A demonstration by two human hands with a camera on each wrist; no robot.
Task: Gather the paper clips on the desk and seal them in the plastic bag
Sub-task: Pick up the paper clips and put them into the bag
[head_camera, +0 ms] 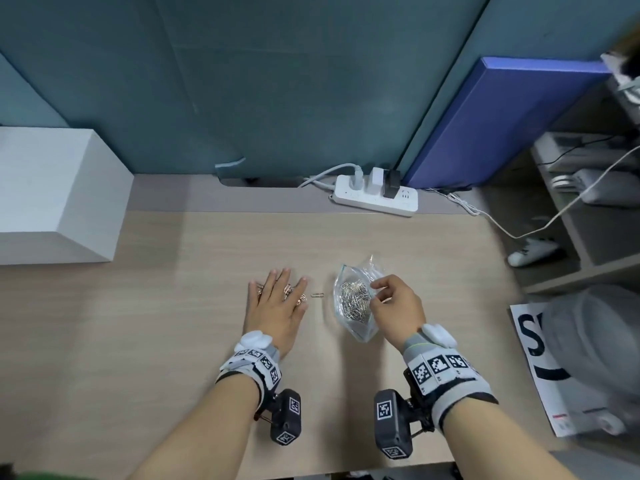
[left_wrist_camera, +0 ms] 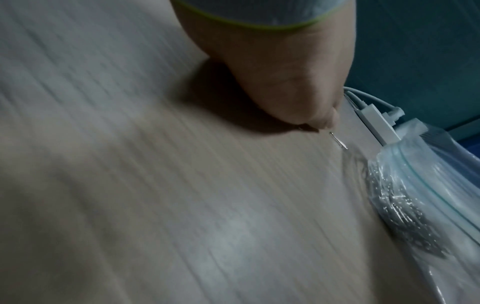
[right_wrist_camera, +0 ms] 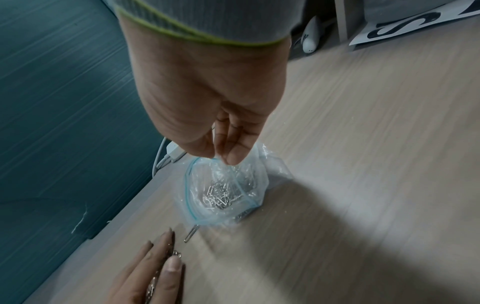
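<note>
My left hand [head_camera: 277, 301] lies flat with straight, spread fingers on a small heap of rose-gold paper clips [head_camera: 289, 289] on the desk; its fingers [right_wrist_camera: 166, 267] cover most of them. One loose clip [head_camera: 317, 295] lies just right of that hand, between it and the bag, and shows too as a loose clip [right_wrist_camera: 191, 234]. The clear zip plastic bag [head_camera: 353, 303] sits to the right, its mouth open, with several silver clips [right_wrist_camera: 221, 195] inside. My right hand [head_camera: 382, 292] pinches the bag's upper rim with its fingertips [right_wrist_camera: 230, 158].
A white box [head_camera: 52, 195] stands at the left of the desk. A white power strip [head_camera: 375, 195] with plugs lies at the back by the teal partition. A printed sheet [head_camera: 540, 358] lies at the right edge, with shelves beyond.
</note>
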